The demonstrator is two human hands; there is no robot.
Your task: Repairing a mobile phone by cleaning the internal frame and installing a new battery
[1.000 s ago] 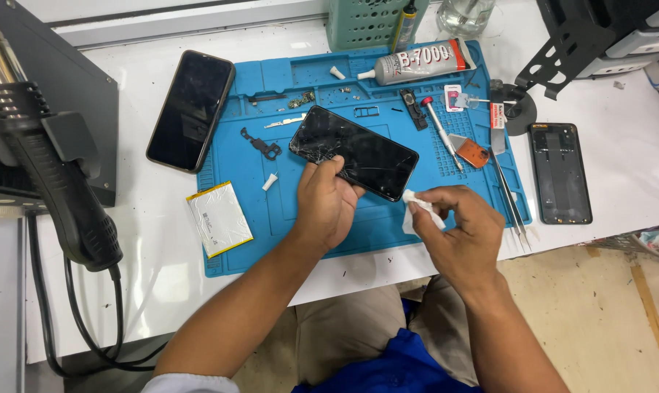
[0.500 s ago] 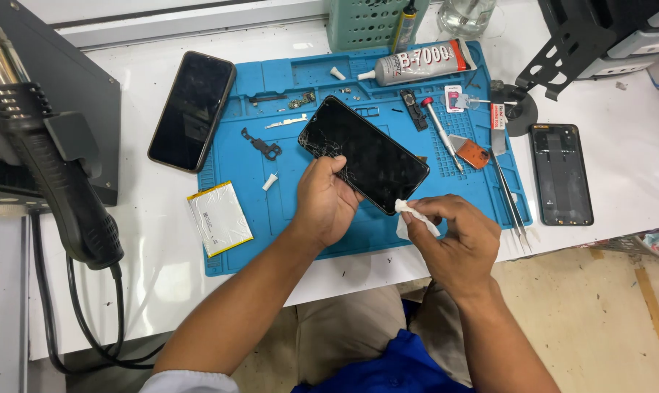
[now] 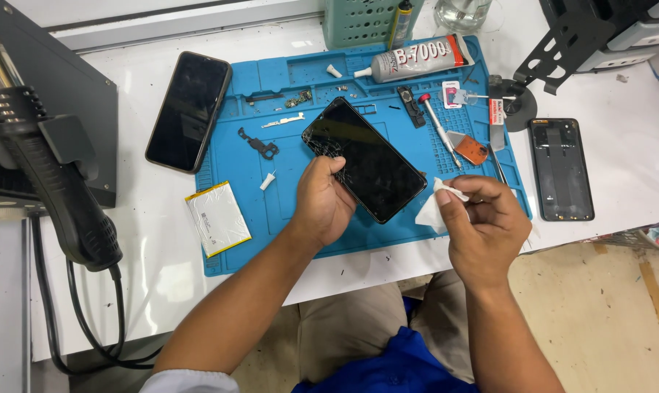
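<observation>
A: Phone [image 3: 364, 159] with the cracked screen, where does it sit and how does it lie?

B: Over the middle of the blue mat [image 3: 293, 211], glass up. Its long axis runs from about 10 o'clock to 4 o'clock, one short end toward the small parts at the back of the mat, the other toward the person.

A: Who has hold of it?

B: The left hand [image 3: 325, 200], fingers closed on the phone's long edge on the 8 o'clock side, thumb on the glass. The right hand [image 3: 484, 222] is pinched shut on a white wipe [image 3: 433, 209], just beside the phone's near corner at 4 o'clock.

A: Edges and room?

B: The worktop [image 3: 162, 240] ends just under both wrists at 6 o'clock. At 3 o'clock of the phone lie a red-tipped screwdriver [image 3: 437, 127] and an orange pick [image 3: 472, 151], with a dark back cover [image 3: 560, 169] off the mat beyond them. At 12 o'clock sits a glue tube [image 3: 417, 60]. At 9 o'clock there is bare mat with a black bracket [image 3: 259, 144] and a small white cap [image 3: 268, 180]; farther out are a second black phone [image 3: 189, 110] at 10 o'clock and a flat battery [image 3: 217, 218] at 8 o'clock. A heat gun [image 3: 49, 175] hangs at the far left.

A: Any change from half a second back?

B: The phone's position over the mat is about the same. The right hand with the wipe has drawn off slightly toward 3 o'clock, so the wipe no longer presses the near corner as closely.
</observation>
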